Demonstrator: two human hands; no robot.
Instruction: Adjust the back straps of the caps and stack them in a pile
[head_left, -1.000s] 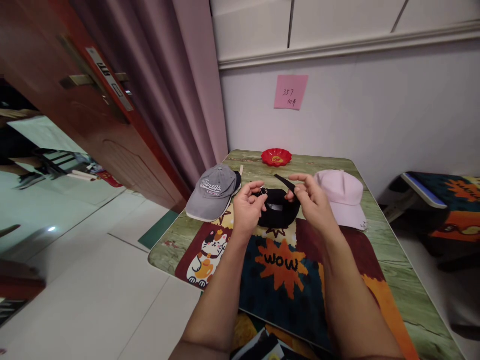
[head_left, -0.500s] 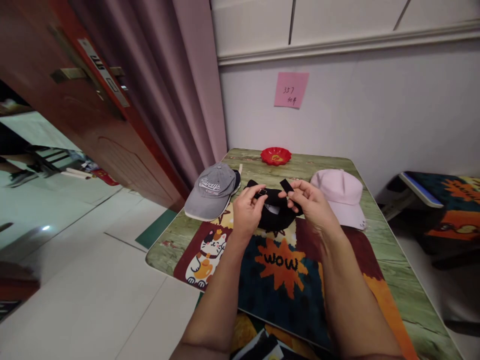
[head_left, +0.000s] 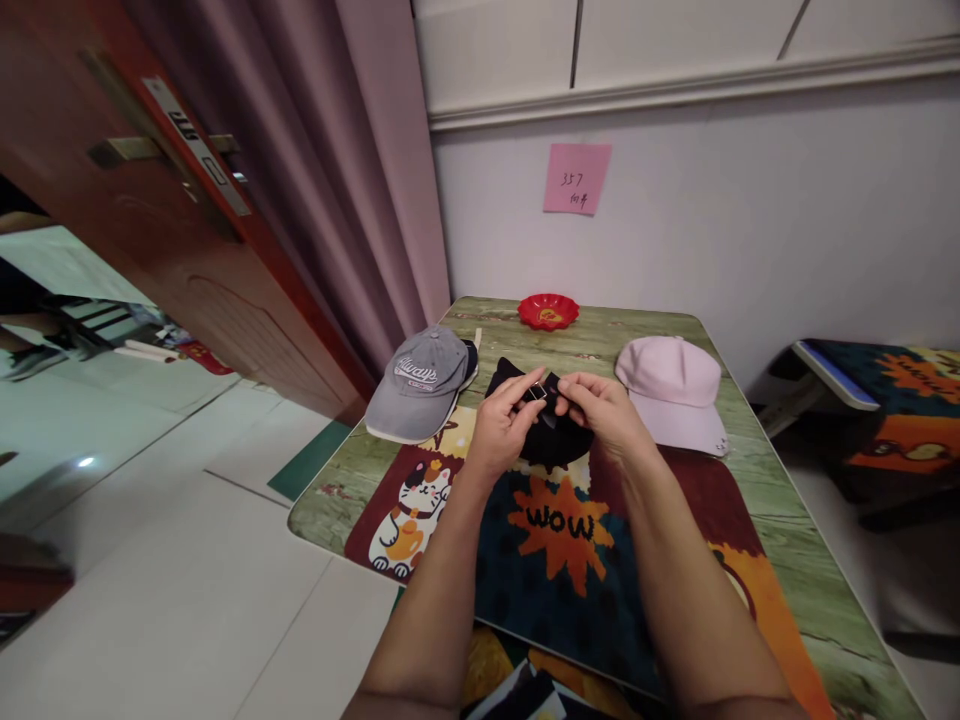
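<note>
A black cap [head_left: 555, 442] rests on the patterned mat [head_left: 555, 610], between my two hands. My left hand [head_left: 506, 420] pinches the small metal buckle [head_left: 538, 392] on the cap's back strap. In the fingers of my right hand [head_left: 600, 408] is the loose end of the black strap [head_left: 553, 388], held right beside the buckle. Whether the strap end passes through the buckle is hidden by my fingers. A grey cap [head_left: 420, 385] with white lettering lies to the left, and a pink cap [head_left: 673, 390] sits to the right.
A red scalloped dish [head_left: 549, 311] stands at the back of the wood-patterned table [head_left: 810, 560]. Behind it a pink note [head_left: 577, 180] sticks to the wall. On the left are a curtain and an open wooden door [head_left: 225, 250]; another table [head_left: 892, 390] is at right.
My right hand has moved left, bringing the strap end from apart to right against the buckle. My left hand stays on the buckle. The view has shifted slightly.
</note>
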